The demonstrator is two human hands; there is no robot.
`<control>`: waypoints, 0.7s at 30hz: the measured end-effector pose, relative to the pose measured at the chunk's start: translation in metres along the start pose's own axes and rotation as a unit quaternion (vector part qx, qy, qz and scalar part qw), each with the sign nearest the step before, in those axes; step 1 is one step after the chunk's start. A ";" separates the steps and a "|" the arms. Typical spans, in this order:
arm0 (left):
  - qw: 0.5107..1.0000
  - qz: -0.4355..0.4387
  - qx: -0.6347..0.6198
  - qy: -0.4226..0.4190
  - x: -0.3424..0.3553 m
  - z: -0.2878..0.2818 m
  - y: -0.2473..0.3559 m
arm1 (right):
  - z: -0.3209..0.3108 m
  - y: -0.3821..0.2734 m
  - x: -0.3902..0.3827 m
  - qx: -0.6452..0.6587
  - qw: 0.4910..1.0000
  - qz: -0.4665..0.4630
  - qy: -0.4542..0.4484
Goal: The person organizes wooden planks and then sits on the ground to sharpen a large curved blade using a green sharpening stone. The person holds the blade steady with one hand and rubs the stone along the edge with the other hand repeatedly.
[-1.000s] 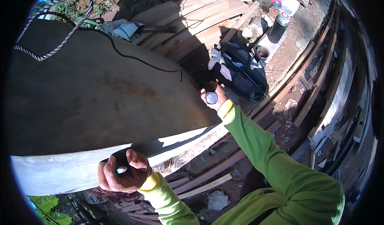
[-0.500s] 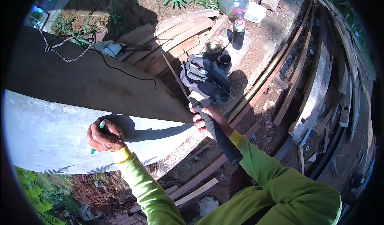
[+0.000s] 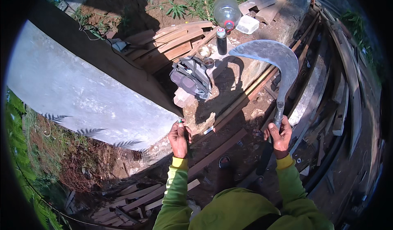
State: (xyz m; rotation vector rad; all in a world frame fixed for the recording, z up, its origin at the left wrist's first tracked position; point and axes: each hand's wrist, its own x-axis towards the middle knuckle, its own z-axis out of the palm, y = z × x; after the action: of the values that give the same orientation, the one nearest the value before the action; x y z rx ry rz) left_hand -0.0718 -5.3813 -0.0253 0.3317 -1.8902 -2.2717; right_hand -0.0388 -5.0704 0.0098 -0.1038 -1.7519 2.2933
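Head view shows us both of our hands raised in front of the chest, green sleeves with yellow cuffs coming up from the lower edge. Our right hand [image 3: 280, 132] is wrapped tight around the handle of a sickle [image 3: 278, 62], fingers pressed together on the grip just below the metal collar, and the broad curved blade rises from the fist and hooks over to the left, its tip ending above a sunlit patch of dirt. Our left hand [image 3: 179, 136] is closed in a loose fist and pinches a small green object [image 3: 179, 121] that sticks out at the top; we cannot tell what the object is. That hand sits just beside the corner of a big pale concrete slab [image 3: 77, 95], which fills the left half of the view with fern shadows across it. Beyond the hands, on the ground, lies a grey backpack [image 3: 190, 78], with a stack of wooden planks [image 3: 168, 46] behind it. Near the planks stand a dark bottle [image 3: 221, 41] with a red band and a large clear plastic jug [image 3: 226, 11]. Long boards [image 3: 245, 99] lie at a slant between the two hands and under the blade.
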 end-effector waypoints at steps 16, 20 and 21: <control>0.910 -0.239 -0.095 -0.325 -0.286 0.201 0.018 | -0.208 -0.096 -0.166 -0.097 0.994 0.023 0.047; 0.904 -0.221 -0.089 -0.355 -0.309 0.213 0.047 | -0.224 -0.102 -0.178 -0.155 0.981 -0.085 0.077; 0.903 -0.222 -0.085 -0.357 -0.314 0.211 0.049 | -0.216 -0.117 -0.181 -0.170 0.982 -0.062 0.058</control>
State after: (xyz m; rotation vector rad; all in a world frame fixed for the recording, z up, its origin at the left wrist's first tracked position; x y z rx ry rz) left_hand 0.1713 -5.1061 0.0797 -0.1505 -2.0324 -3.1740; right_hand 0.1998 -4.8830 0.0459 -0.1813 -2.0095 1.8447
